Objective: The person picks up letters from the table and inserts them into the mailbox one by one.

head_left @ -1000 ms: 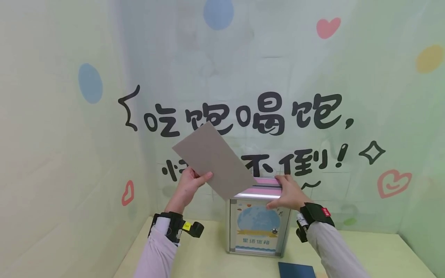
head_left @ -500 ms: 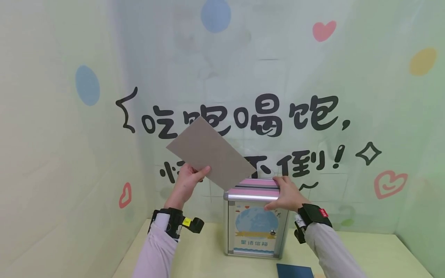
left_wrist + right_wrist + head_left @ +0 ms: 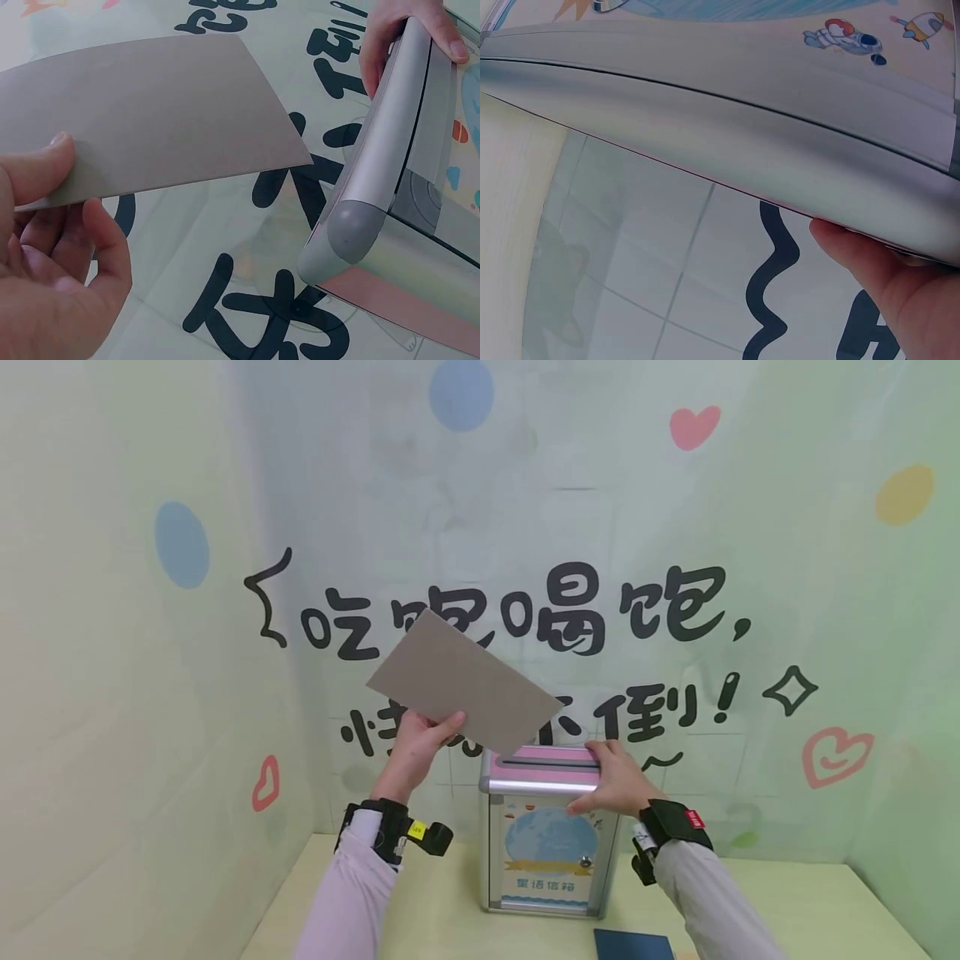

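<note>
While the left hand (image 3: pixel 414 748) pinches a grey card (image 3: pixel 468 683), holding it up near the top of the box (image 3: pixel 551 837) but apart from it, the right hand (image 3: pixel 621 782) grips that top's edge. The box's front reads "星语信箱"; the wall (image 3: pixel 495 510) behind says "吃饱喝饱," above a partly covered line ending "倒!"

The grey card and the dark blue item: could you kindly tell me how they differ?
The grey card is held up, tilted, by the left hand, while the dark blue item lies on the table. The grey card is plain grey-brown, the dark blue item deep blue. Both look flat and straight-edged.
</note>
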The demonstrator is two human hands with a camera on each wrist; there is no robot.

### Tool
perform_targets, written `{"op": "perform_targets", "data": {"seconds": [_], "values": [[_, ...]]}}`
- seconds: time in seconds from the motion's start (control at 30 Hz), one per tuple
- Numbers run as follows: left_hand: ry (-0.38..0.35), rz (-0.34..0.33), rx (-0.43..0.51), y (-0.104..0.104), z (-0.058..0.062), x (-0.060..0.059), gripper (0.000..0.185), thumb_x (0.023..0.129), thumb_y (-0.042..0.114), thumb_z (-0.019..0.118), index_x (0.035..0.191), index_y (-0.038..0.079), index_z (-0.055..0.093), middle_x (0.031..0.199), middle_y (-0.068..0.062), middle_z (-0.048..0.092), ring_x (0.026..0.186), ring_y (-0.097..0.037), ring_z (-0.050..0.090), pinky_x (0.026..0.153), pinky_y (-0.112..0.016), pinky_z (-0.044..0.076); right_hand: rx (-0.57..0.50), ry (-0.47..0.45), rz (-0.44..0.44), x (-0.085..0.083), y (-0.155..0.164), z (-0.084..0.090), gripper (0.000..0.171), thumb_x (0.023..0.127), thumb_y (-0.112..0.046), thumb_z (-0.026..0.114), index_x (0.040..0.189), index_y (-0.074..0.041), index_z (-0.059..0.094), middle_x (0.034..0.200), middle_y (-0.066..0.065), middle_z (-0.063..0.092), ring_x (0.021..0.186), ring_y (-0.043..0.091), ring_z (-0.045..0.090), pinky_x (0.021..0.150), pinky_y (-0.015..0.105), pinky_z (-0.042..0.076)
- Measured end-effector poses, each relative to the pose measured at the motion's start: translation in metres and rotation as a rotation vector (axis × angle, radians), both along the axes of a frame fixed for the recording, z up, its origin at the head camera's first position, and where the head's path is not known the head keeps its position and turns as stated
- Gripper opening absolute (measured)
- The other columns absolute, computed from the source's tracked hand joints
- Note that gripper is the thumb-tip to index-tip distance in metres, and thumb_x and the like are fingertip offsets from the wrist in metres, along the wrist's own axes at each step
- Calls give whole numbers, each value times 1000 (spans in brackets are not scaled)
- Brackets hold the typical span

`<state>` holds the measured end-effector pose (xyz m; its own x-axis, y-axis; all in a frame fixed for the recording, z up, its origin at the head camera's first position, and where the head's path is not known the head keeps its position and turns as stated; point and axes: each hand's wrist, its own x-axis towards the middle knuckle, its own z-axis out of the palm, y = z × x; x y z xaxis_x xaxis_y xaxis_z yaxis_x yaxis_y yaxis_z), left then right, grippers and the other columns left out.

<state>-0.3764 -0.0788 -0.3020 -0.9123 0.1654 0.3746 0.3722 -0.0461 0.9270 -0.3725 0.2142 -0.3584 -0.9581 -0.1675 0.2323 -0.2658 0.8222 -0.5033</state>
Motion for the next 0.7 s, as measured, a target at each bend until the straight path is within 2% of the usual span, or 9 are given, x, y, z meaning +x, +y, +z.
{"op": "perform_targets", "data": {"seconds": [0.1,0.27,0.7], "values": [[17,-14,9,4,1,-2,47,88,4,57,131,7,39,132,-16,46,119,-30,47,97,-43,38,-3,-2,2,0,0,0,103,49,-44,82,132,-2,38,117,17,41,97,29,45,78,46,46],[20,-39,27,10,3,-8,44,86,1,57,127,4,43,128,-19,49,116,-29,48,94,-41,41,-8,-6,3,0,0,2,103,49,-44,83,132,-2,38,117,17,41,96,29,46,78,45,46],[59,-55,-126,24,16,-14,41,86,3,59,124,2,47,126,-19,52,115,-30,50,96,-43,39,-13,-14,5,3,-1,3,101,50,-43,83,132,-3,38,116,16,41,96,29,45,77,45,46]]}}
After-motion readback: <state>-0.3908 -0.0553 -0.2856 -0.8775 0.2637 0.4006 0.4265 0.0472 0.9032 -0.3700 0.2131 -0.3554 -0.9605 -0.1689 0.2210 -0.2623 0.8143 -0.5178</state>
